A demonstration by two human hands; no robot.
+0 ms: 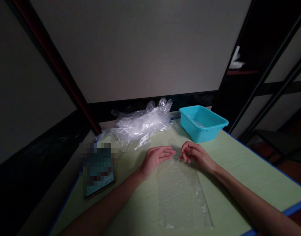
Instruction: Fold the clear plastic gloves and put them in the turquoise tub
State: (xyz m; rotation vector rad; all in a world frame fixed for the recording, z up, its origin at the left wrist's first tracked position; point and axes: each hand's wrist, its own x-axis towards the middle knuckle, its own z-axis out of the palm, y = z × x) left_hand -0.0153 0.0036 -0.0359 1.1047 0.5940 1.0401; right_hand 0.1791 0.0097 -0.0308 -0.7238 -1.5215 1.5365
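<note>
The left hand (pixel 154 160) is flat, its fingers straight and together, with nothing visibly gripped; the right hand (pixel 198 155) has its fingers curled, and I cannot tell whether they pinch any film. The two are apart, fingertips facing each other just over the far end of the bag (pixel 181 196). That clear bag lies flat on the table (pixel 241 170), stretching from the hands toward the person, so the laying-out looks done; no contents show in it, and whether its far end is open or closed is too faint to tell. Beyond the left hand sits a loose heap of clear gloves (pixel 140 126), finger shapes poking up, which seems a large share not yet dealt with. Beyond the right hand stands the basin (pixel 202 126), with something clear, hard to make out, inside. A phone (pixel 100 183) is propped up left of the left forearm.
</note>
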